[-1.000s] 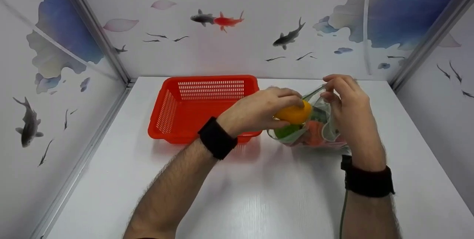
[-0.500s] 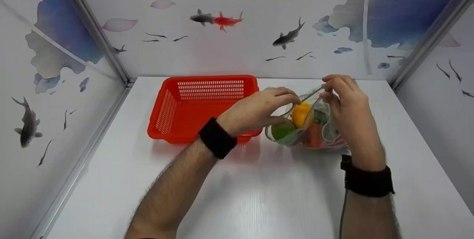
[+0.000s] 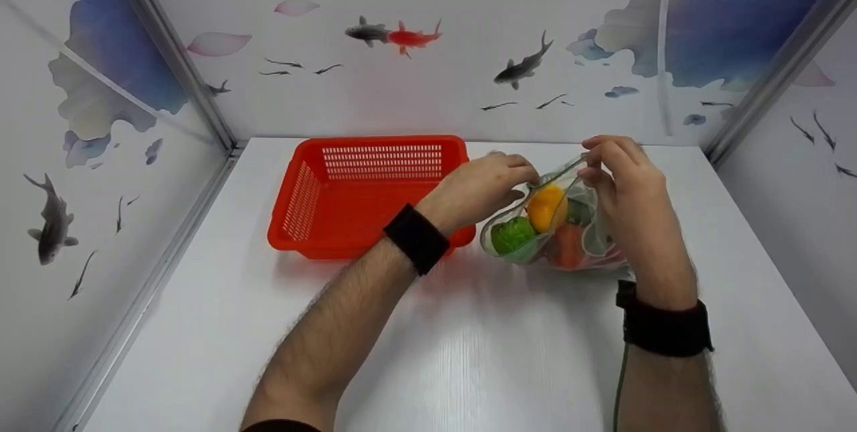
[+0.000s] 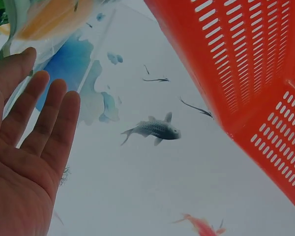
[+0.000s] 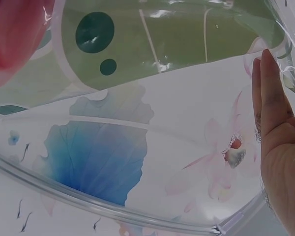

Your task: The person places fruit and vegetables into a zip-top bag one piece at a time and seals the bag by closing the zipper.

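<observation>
A clear plastic bag with green printing [image 3: 522, 256] sits on the right of the table, its mouth open to the left. Inside are a yellow-orange rounded piece of produce [image 3: 547, 207], a crinkled green one [image 3: 513, 236], an orange-red one [image 3: 570, 244] and something dark green [image 3: 578, 211]. My right hand [image 3: 633, 201] pinches the bag's upper rim between thumb and fingers. My left hand [image 3: 483, 185] is at the mouth's left side, fingertips at the rim. In the left wrist view its fingers [image 4: 51, 115] are fairly straight and apart, with no produce in them.
A red plastic basket [image 3: 321, 214] with slotted walls stands left of the bag, close to my left forearm. White printed walls [image 3: 428, 84] enclose the table [image 3: 455, 365] at the back and sides. A thin green cord [image 3: 620, 385] runs down from the right wristband.
My left hand has let go of the yellow-orange produce, which now rests in the bag beside the green one. The hand has then drawn back to the rim. My right hand stays put.
</observation>
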Action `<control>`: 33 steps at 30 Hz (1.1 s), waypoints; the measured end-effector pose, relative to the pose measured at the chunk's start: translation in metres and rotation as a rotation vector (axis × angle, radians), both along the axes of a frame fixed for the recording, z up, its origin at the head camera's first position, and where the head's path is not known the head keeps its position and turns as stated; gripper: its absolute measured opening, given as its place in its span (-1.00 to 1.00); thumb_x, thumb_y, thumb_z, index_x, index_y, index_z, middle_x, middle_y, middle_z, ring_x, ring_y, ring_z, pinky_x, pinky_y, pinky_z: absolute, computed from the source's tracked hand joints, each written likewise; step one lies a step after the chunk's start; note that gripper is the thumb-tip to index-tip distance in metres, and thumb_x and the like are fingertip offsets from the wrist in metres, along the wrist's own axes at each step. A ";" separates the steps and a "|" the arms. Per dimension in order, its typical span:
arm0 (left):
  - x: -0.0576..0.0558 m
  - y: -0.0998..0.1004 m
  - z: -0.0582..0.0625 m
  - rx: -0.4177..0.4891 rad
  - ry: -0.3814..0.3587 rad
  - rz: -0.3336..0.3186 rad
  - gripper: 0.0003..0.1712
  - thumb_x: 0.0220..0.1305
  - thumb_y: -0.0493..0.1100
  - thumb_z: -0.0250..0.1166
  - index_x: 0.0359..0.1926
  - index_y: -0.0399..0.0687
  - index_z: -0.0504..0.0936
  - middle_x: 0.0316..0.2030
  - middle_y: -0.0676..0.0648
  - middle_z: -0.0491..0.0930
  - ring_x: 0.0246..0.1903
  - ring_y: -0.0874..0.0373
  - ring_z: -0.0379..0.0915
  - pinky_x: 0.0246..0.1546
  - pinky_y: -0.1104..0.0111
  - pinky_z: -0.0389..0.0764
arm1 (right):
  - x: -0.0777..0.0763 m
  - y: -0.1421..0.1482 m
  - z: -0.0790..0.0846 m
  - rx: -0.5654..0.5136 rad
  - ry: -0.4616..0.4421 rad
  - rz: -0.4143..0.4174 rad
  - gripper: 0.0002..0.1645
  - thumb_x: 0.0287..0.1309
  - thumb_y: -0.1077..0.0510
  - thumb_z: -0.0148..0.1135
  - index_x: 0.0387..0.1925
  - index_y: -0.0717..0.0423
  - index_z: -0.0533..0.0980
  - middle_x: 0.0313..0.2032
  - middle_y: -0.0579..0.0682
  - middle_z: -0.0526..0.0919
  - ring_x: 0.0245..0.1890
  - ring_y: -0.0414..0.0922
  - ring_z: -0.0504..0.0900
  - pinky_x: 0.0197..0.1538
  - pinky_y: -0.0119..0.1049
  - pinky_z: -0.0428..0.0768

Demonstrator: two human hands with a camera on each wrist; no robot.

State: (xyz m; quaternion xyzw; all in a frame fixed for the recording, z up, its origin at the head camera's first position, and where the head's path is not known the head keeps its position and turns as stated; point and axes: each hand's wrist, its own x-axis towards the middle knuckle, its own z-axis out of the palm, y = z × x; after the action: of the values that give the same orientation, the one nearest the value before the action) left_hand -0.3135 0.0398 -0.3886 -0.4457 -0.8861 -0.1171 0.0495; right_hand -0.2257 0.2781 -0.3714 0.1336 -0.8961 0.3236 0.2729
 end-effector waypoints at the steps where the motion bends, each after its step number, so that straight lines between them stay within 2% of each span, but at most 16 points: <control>1: -0.001 0.001 -0.001 0.010 0.002 -0.003 -0.62 0.71 -0.09 0.46 0.43 0.13 0.79 0.36 0.02 0.83 0.33 0.07 0.75 0.45 0.33 0.78 | 0.000 0.000 0.000 -0.001 -0.002 0.000 -0.91 0.65 0.28 0.41 -0.02 0.20 0.61 0.37 0.13 0.78 0.38 0.16 0.76 0.45 -0.76 0.48; 7: -0.002 -0.003 -0.001 0.087 -0.032 0.005 -0.68 0.73 -0.06 0.43 0.36 0.09 0.81 0.25 0.02 0.87 0.24 0.07 0.78 0.42 0.31 0.80 | 0.002 -0.001 0.003 -0.003 -0.005 0.010 -0.92 0.66 0.26 0.39 -0.02 0.20 0.61 0.36 0.14 0.77 0.39 0.18 0.75 0.36 -0.97 0.29; 12: -0.004 -0.008 0.002 0.108 -0.047 0.016 -0.69 0.72 -0.06 0.43 0.33 0.05 0.80 0.23 0.00 0.87 0.26 0.08 0.79 0.42 0.34 0.80 | 0.002 0.004 0.006 0.012 0.000 0.017 -0.92 0.64 0.31 0.40 -0.03 0.23 0.61 0.33 0.16 0.78 0.34 0.19 0.78 0.35 -0.96 0.31; 14: -0.004 -0.008 0.003 0.110 -0.042 0.018 -0.70 0.72 -0.06 0.43 0.32 0.04 0.80 0.21 0.00 0.88 0.26 0.08 0.80 0.42 0.36 0.79 | 0.000 0.006 0.009 0.038 -0.012 0.012 -0.94 0.65 0.31 0.39 -0.02 0.23 0.63 0.32 0.17 0.78 0.34 0.20 0.78 0.47 -0.74 0.53; 16: -0.005 -0.009 0.004 0.122 -0.038 0.018 -0.70 0.71 -0.05 0.44 0.31 0.03 0.80 0.19 0.00 0.89 0.24 0.09 0.81 0.41 0.36 0.80 | -0.003 0.008 0.013 0.069 -0.039 0.016 -0.95 0.67 0.30 0.38 0.00 0.22 0.64 0.32 0.19 0.77 0.32 0.22 0.78 0.52 -0.35 0.72; 19: -0.005 -0.010 0.006 0.134 -0.029 0.021 -0.69 0.69 -0.06 0.45 0.31 0.02 0.79 0.16 0.00 0.89 0.22 0.10 0.82 0.39 0.36 0.81 | -0.007 0.012 0.019 0.116 -0.082 0.035 -0.92 0.70 0.28 0.35 0.06 0.23 0.64 0.25 0.24 0.76 0.26 0.27 0.77 0.42 0.29 0.76; 22: -0.005 -0.010 0.006 0.139 -0.021 0.017 -0.69 0.69 -0.07 0.45 0.30 -0.01 0.77 0.16 -0.02 0.89 0.21 0.07 0.82 0.39 0.33 0.82 | -0.007 0.015 0.023 0.165 -0.118 0.065 -0.86 0.74 0.22 0.33 0.11 0.24 0.63 0.19 0.27 0.74 0.15 0.30 0.76 0.31 0.40 0.81; 26: -0.005 -0.009 0.006 0.151 -0.013 0.019 -0.69 0.71 -0.06 0.44 0.30 -0.04 0.75 0.17 -0.06 0.89 0.19 0.02 0.81 0.37 0.29 0.83 | -0.003 0.015 0.030 0.206 -0.152 0.089 -0.78 0.81 0.09 0.30 0.12 0.20 0.62 0.20 0.23 0.72 0.11 0.28 0.79 0.21 0.35 0.86; 31: 0.000 -0.006 0.005 0.231 -0.024 0.046 -0.67 0.77 0.00 0.38 0.35 -0.01 0.72 0.21 -0.05 0.87 0.21 0.05 0.80 0.38 0.30 0.83 | 0.006 0.003 0.039 0.254 -0.167 0.024 -0.68 0.79 -0.02 0.34 0.19 0.15 0.58 0.33 0.25 0.71 0.17 0.34 0.75 0.27 0.40 0.81; 33: 0.003 -0.004 0.007 0.284 -0.032 0.067 -0.66 0.79 0.02 0.36 0.37 0.01 0.70 0.23 -0.04 0.87 0.23 0.08 0.81 0.39 0.30 0.83 | 0.012 -0.007 0.044 0.282 -0.202 0.001 -0.61 0.77 -0.06 0.36 0.27 0.14 0.57 0.41 0.27 0.69 0.23 0.36 0.72 0.31 0.44 0.78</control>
State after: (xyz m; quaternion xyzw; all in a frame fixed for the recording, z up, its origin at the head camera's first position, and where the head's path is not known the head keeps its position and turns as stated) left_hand -0.3110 0.0356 -0.3816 -0.4023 -0.8757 -0.2466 0.1020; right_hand -0.2142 0.2710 -0.3279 0.1378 -0.9554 0.2067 0.1598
